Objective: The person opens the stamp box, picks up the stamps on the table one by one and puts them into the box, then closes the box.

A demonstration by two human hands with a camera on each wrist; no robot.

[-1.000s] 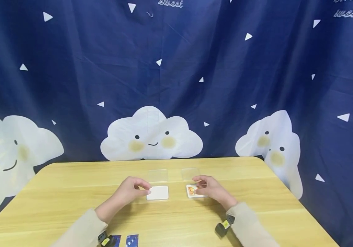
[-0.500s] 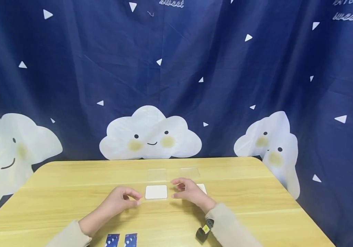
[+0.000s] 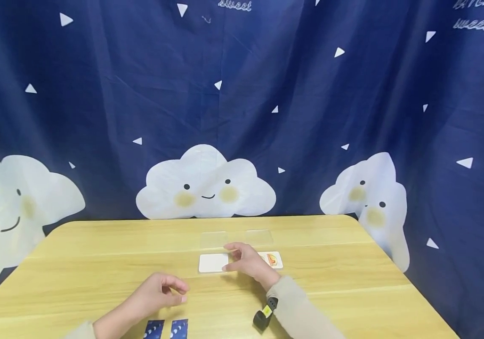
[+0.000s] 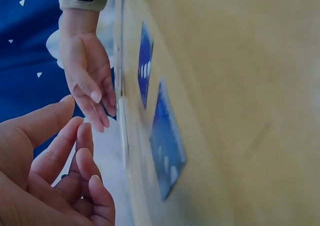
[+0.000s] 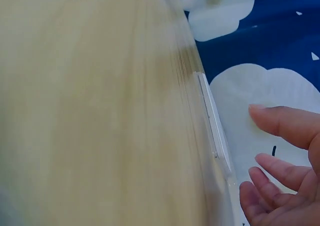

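My right hand (image 3: 250, 266) is over the middle of the table, thumb and index fingertips right at the right edge of a stack of blank white cards (image 3: 212, 263). In the right wrist view that thumb and the fingers (image 5: 285, 171) stand apart with nothing between them. Partly behind the hand lies a white card with an orange picture (image 3: 273, 259). My left hand (image 3: 157, 293) hovers to the left and nearer to me, its fingers loosely bent and holding nothing. Below it two blue cards with white moon shapes, one left (image 3: 154, 329) and one right (image 3: 179, 328), lie side by side.
Beyond the white cards lie two clear plastic lids, one left (image 3: 213, 239) and one right (image 3: 259, 237). The wooden table (image 3: 352, 282) ends at a dark blue curtain (image 3: 242, 94) printed with clouds and triangles.
My right hand has left the picture card and moved left to the edge of the blank white cards. My left hand has drawn back from those cards, toward me and leftward.
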